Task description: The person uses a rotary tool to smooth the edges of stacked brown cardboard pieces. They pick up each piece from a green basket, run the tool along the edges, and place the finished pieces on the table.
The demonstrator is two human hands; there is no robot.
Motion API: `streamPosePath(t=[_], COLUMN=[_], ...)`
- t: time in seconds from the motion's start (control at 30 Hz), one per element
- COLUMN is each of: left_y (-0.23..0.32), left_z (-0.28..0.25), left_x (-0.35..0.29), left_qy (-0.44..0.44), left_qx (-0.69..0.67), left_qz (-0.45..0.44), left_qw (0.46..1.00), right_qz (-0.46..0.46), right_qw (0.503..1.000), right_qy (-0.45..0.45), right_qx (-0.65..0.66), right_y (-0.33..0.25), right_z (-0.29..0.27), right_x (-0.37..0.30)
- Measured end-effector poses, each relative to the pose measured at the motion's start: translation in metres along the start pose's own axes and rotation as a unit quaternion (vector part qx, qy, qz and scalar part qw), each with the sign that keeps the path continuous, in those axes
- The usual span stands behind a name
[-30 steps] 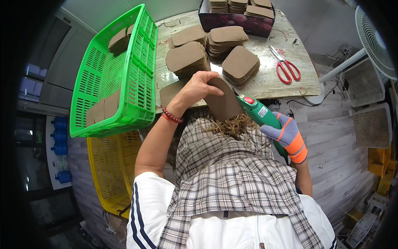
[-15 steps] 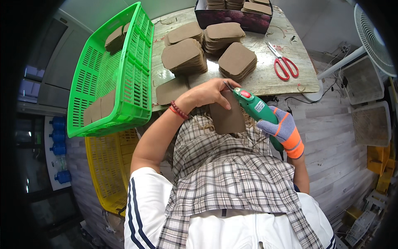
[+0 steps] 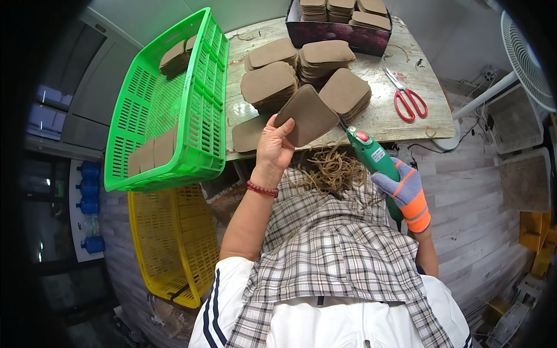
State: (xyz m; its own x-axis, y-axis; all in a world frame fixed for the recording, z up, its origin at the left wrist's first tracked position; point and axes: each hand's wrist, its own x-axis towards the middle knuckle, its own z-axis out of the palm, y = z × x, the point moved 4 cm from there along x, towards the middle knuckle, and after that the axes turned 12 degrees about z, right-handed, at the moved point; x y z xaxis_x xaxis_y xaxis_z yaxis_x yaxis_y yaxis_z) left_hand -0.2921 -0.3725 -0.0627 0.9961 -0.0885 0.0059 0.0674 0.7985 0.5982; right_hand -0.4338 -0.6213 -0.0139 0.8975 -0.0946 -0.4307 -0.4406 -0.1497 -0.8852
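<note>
My bare left hand [image 3: 275, 144] pinches a brown rounded-corner pad [image 3: 310, 116] by its near left edge, thumb on top. The pad is tilted up over the table's front edge. In my right hand [image 3: 406, 194], which wears a grey and orange glove, are green electric scissors [image 3: 371, 152] with a red button. Their dark tip lies close to the pad's right corner; whether they touch I cannot tell. A heap of brown trimmings [image 3: 333, 171] rests on my plaid apron [image 3: 325, 232] below. Another brown pad [image 3: 248, 134] lies flat left of my left hand.
Stacks of brown pads [image 3: 270, 84] stand on the worn table [image 3: 383, 130]. A dark box [image 3: 339, 36] holds more behind them. Red-handled scissors [image 3: 411, 104] lie at right. The green crate [image 3: 194, 110] at left holds pads, with a yellow crate [image 3: 168, 243] below. A fan [image 3: 528, 58] stands at right.
My left hand has turned and moved away from the scissors' tip. The pad has swung up from my lap toward the stacks, uncovering the trimmings. My whole view has shifted slightly.
</note>
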Motion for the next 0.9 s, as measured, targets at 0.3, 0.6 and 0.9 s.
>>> streamPosePath(t=[0.3, 0.6, 0.9], left_y=[-0.001, 0.047, 0.105], left_z=[0.003, -0.028, -0.102], left_x=[-0.001, -0.014, 0.023], left_qy=[-0.026, -0.008, 0.049], left_qx=[0.077, 0.25, 0.716], left_qz=[0.028, 0.084, 0.219], left_qw=[0.996, 0.965, 0.661], right_qz=[0.011, -0.025, 0.006], right_qw=[1.0, 0.998, 0.999], right_qy=[-0.005, 0.065, 0.053], right_qx=[-0.003, -0.008, 0.013], right_y=[-0.009, -0.004, -0.003], right_z=[0.002, -0.001, -0.002], right_x=[-0.006, -0.001, 0.002])
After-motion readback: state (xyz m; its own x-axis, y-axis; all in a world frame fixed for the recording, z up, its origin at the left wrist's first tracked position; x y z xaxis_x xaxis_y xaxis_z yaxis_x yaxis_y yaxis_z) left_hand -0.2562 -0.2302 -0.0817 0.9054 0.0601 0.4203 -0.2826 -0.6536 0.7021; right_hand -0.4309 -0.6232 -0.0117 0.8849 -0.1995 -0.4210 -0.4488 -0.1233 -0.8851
